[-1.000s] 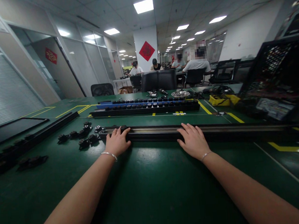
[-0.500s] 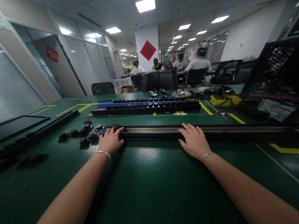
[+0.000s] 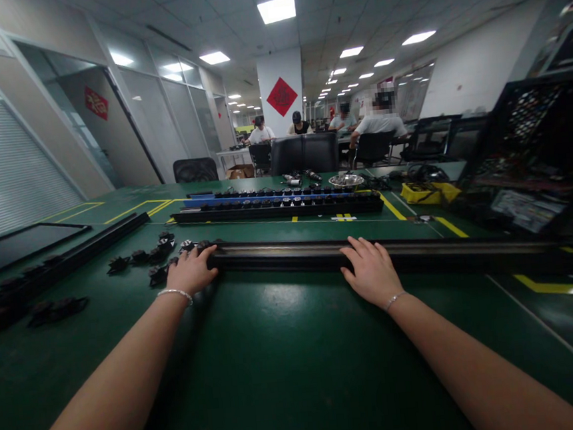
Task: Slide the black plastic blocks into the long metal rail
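Observation:
A long black rail (image 3: 290,255) with a bright metal strip along its top lies crosswise on the green table. My right hand (image 3: 370,268) holds it near the middle, fingertips over the top and thumb at the near side. Around the rail's left end is my left hand (image 3: 191,271), its fingers bent over a small black part (image 3: 203,246) that they largely hide. Several similar black parts (image 3: 140,257) lie loose to the left of that hand.
Farther back, rails fitted with black parts (image 3: 276,206) lie crosswise. At left are another rail (image 3: 103,241) and a flat black panel (image 3: 23,245). A metal dish (image 3: 346,180), a yellow box (image 3: 430,192) and a dark mesh case (image 3: 526,154) stand right. People sit beyond.
My left hand has slid left along the rail to its left end, with the small black part moving along under its fingers. My right hand has stayed in place on the rail.

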A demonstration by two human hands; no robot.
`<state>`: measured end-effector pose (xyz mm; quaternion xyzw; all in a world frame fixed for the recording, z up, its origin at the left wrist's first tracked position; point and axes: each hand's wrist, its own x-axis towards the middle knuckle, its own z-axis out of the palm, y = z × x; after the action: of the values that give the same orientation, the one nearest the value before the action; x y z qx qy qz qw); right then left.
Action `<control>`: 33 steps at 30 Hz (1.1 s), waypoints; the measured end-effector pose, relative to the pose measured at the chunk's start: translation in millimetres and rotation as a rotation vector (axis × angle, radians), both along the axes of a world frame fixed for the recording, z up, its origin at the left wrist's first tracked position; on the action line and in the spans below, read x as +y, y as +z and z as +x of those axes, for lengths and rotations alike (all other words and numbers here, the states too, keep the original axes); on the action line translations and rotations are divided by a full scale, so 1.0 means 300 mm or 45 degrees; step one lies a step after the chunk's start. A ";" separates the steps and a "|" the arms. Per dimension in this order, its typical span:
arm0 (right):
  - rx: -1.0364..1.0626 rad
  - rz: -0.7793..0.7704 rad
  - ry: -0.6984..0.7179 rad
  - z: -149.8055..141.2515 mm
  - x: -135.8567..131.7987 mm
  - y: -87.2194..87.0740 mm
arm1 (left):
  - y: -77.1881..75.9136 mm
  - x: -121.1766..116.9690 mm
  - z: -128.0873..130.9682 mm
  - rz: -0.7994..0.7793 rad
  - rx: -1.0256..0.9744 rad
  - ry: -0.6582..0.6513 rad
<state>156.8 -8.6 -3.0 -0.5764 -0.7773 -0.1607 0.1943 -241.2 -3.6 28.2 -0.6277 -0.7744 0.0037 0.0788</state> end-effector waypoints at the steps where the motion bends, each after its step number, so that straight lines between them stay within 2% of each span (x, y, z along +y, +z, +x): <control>1: 0.003 -0.001 0.001 0.000 -0.001 0.001 | -0.001 0.002 -0.003 -0.003 -0.003 -0.001; 12: 0.025 -0.028 -0.010 -0.001 0.004 0.003 | -0.003 0.016 -0.065 0.009 -0.045 0.026; 20: 0.029 -0.008 -0.006 -0.003 0.006 -0.001 | -0.014 -0.003 -0.100 0.072 -0.085 0.080; 27: 0.028 0.007 -0.027 -0.010 0.007 -0.003 | -0.035 0.004 -0.170 0.060 -0.183 0.186; 33: 0.014 0.037 -0.053 -0.020 0.017 -0.004 | -0.039 0.001 -0.170 0.049 -0.224 0.210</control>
<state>150.8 -3.5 -4.2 -0.5904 -0.7617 -0.1726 0.2035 -292.1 -3.4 16.7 -0.5583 -0.8272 -0.0595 0.0220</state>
